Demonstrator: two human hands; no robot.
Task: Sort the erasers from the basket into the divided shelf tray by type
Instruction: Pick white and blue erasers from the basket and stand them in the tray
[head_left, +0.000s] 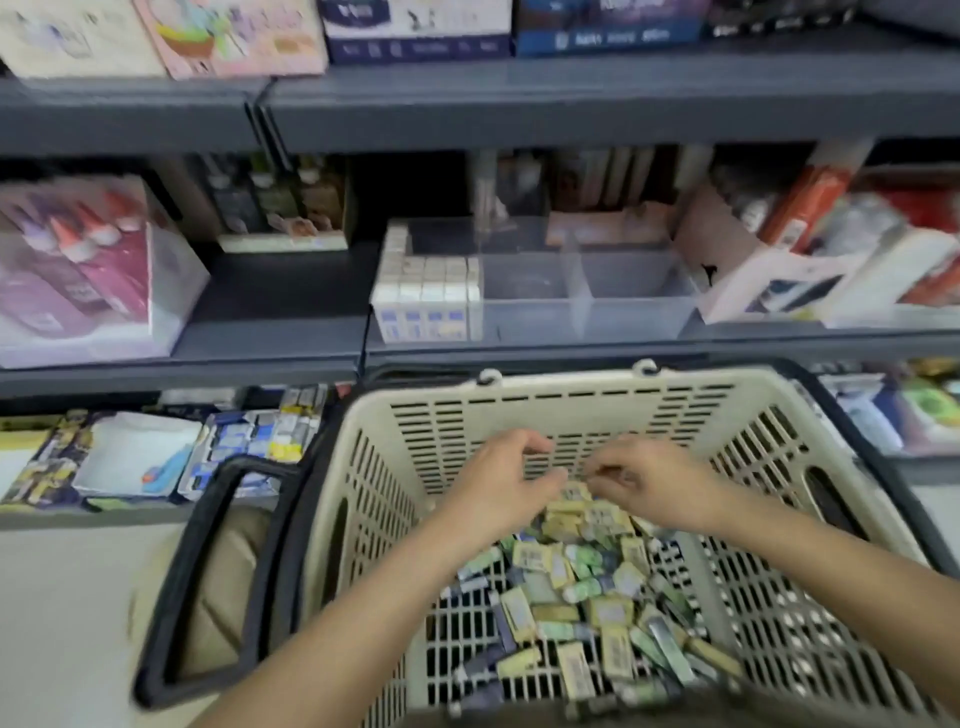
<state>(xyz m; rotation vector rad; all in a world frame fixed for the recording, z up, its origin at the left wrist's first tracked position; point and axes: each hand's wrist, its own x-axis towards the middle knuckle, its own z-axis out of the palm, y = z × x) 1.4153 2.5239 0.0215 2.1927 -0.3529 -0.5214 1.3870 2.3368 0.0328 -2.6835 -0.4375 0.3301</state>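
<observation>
A beige plastic basket (571, 387) in front of me holds a loose pile of several erasers (587, 587) in yellow, green and dark blue wrappers. Both my hands are inside it at the far end of the pile. My left hand (498, 483) hovers with its fingers loosely curled and its thumb tip beside a yellow eraser. My right hand (654, 488) pinches something small at its fingertips, blurred, apparently an eraser. On the shelf behind stands the clear divided tray (587, 312). Its left compartment is packed with white-and-blue erasers (426, 291). The middle and right compartments look bare.
The basket has black handles (228, 571) folded out to the left. Grey shelves carry glue bottles (78, 270) in a box at left and cartons (810, 260) at right. The lower shelf holds more stationery boxes (249, 447). The whole view is blurred.
</observation>
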